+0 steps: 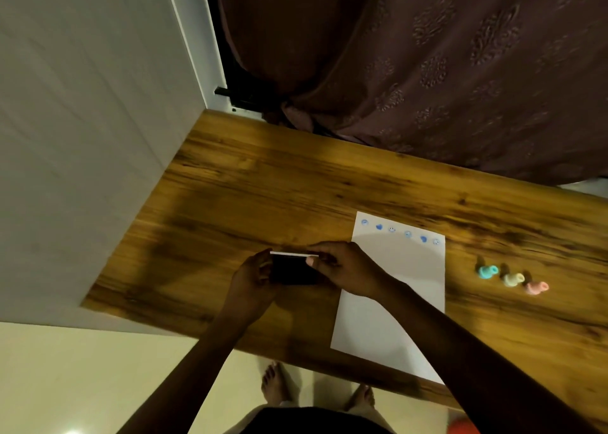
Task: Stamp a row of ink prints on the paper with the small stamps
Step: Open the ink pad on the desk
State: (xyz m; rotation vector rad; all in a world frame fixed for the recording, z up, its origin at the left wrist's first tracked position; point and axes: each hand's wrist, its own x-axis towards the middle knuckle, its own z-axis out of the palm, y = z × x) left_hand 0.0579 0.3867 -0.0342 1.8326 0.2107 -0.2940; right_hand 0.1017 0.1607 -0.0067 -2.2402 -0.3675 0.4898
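Both hands (253,282) (345,269) grip dark ink pad (292,269), no label legible

From my station I see a wooden table (250,183) with dark, streaky grain spreading under and all around the fingers (324,247). Beyond the fingertips, past the table's far edge, a brown curtain (427,55) with a raised oval pattern hangs in folds and bunches where it meets the wood. Far off to the left of the fingers a pale grey wall (82,121) stands against the table's end. A white frame strip (190,38) runs between wall and curtain, with a small black fitting (221,91) at its foot. Behind the fingers, on my side, a cream floor (82,367) shows below the table edge. An orange thing (462,427), too blurred to identify, sits at the bottom right.
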